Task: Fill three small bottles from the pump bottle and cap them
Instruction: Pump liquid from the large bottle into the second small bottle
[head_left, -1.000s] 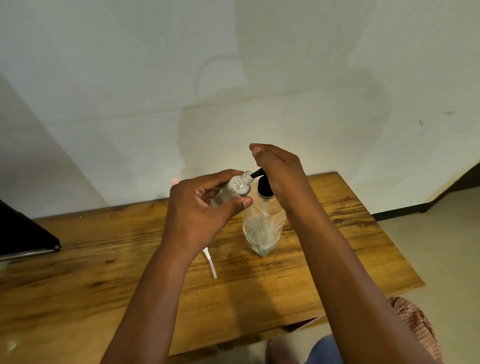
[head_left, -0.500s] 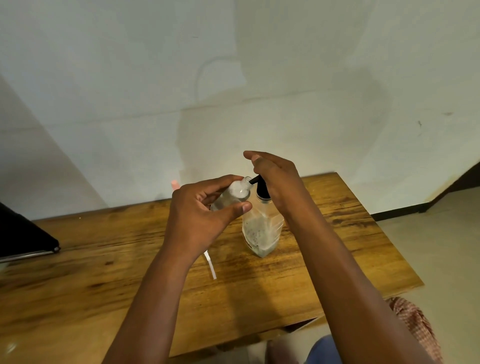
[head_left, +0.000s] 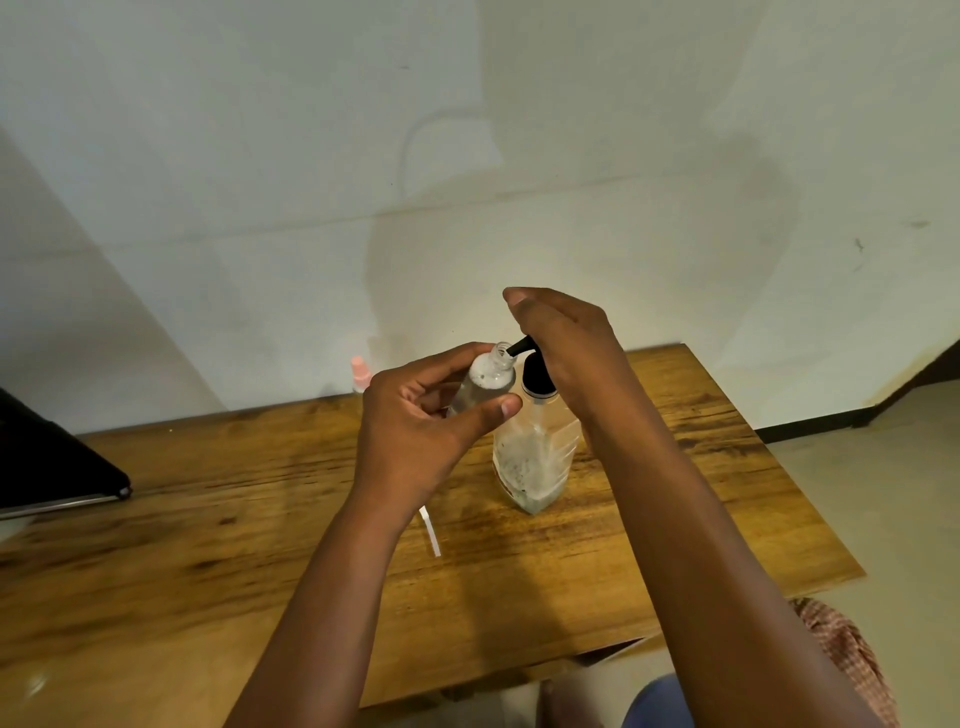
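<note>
Holding the small bottle (head_left: 480, 382) tilted in the left hand (head_left: 415, 436), thumb across the front and fingers curled behind, so that grip is closed round the body with the open neck poking out above it. Neck sits right at the tip of the black spout; whether the two touch can't be told. Bottle already shows pale liquid with bubbles, uncapped.

Right hand (head_left: 566, 353) is over the pump head of the pump bottle (head_left: 535, 452), just right of the left-hand grip, palm down on the black top, fingers bent forward past it. It appears to be pressing, not wrapping; how far the pump is down can't be told.

Risks, as a judgement:
- Neck is narrow and the spout is only at its rim. Any drift of the left grip during a stroke would put liquid down the outside and onto the tabletop (head_left: 675, 519).
- Pump bottle is soft-walled and low on liquid, steadied only from above, so an off-axis press could tip it toward the small bottle.
- Overfill is possible; fingers hide much of the level.

Around: white strip (head_left: 430, 532) on the tabletop below the left grip, clear of the work. Dark flat object (head_left: 57, 457) far left. A pink-capped bottle (head_left: 360, 371) beyond the left grip at the far edge, mostly hidden by the hand. Nothing blocks the spout.
</note>
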